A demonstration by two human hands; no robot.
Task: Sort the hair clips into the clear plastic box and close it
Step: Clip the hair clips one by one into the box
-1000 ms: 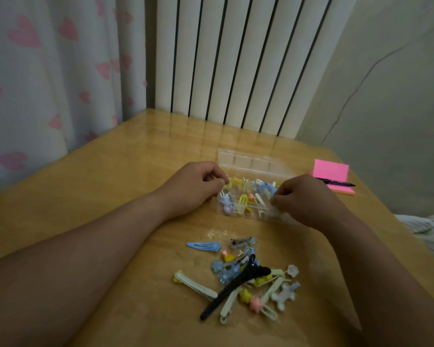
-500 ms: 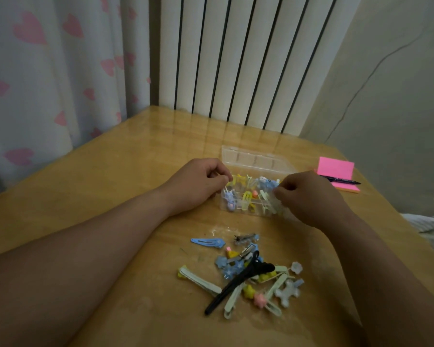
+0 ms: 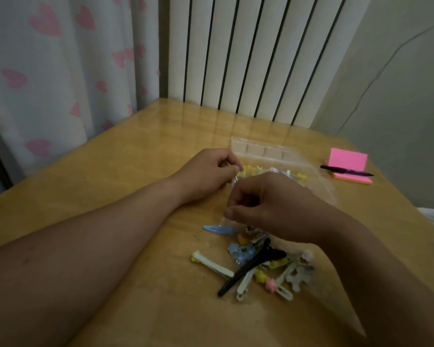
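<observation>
The clear plastic box [image 3: 322, 186] lies open on the wooden table [image 3: 135, 171], its lid [image 3: 258, 150] folded back toward the radiator. Several small yellow and blue clips [image 3: 297, 175] lie inside. My left hand [image 3: 208, 175] pinches the box's left edge with thumb and forefinger. My right hand [image 3: 266, 204] hovers over the box's near side, fingers curled, nothing visible between them. Just below it lie a blue snap clip [image 3: 218, 229] and a loose pile of clips [image 3: 281, 274] with a long black clip [image 3: 251, 267] across it.
A pink sticky-note pad [image 3: 348, 161] with a black pen [image 3: 346, 170] on it sits at the table's far right. A white radiator [image 3: 248, 58] stands behind the table and a heart-print curtain [image 3: 60, 71] hangs to the left.
My right hand has left the box's right side and moved left and nearer, toward the loose pile. My left hand stays at the box's left edge.
</observation>
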